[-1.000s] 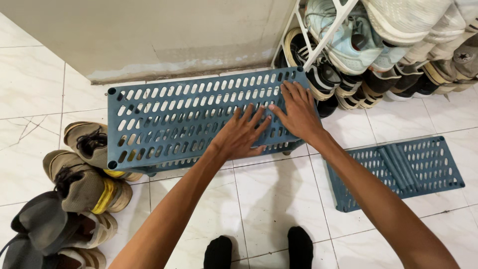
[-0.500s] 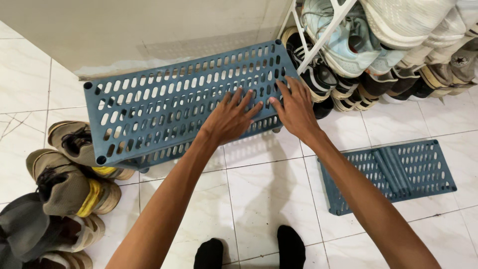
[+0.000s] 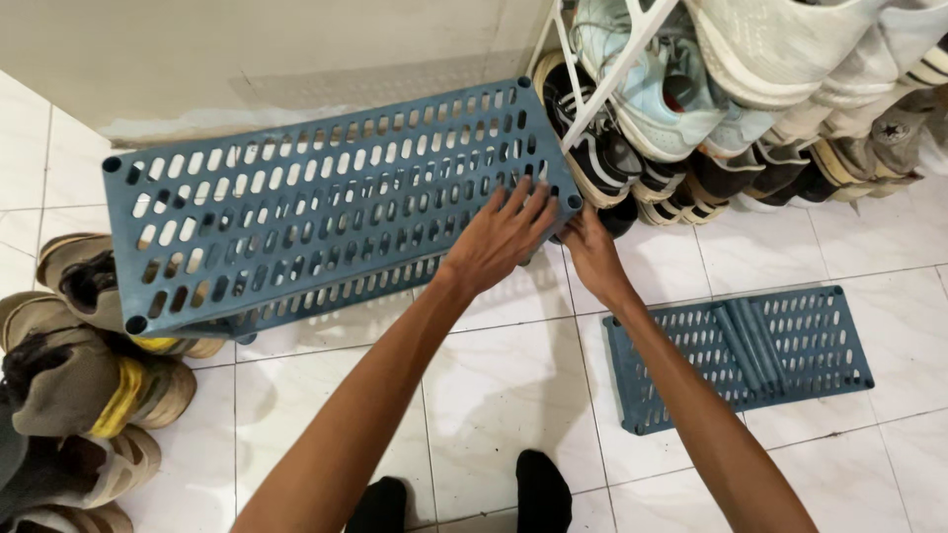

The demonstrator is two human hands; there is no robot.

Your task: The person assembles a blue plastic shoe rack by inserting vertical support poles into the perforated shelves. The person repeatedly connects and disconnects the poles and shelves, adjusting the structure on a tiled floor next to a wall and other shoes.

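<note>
Blue plastic shelf (image 3: 316,212) is standing on the floor (image 3: 494,395) by the wall, its long axis running left to right. Left hand (image 3: 504,237) is lying flat and spread on the top near the right end, gripping nothing. Right hand (image 3: 591,247) is reaching just below that right front corner; its fingers are hidden, so its grip cannot be told. Both hands are crowding the right end.

A blue plastic shelf panel (image 3: 326,212), long, rectangular and pierced with rows of oval slots, with a round socket at each corner, is seen raised on short legs above the white tiled floor, set against the wall with its right end near a rack of shoes.
</note>
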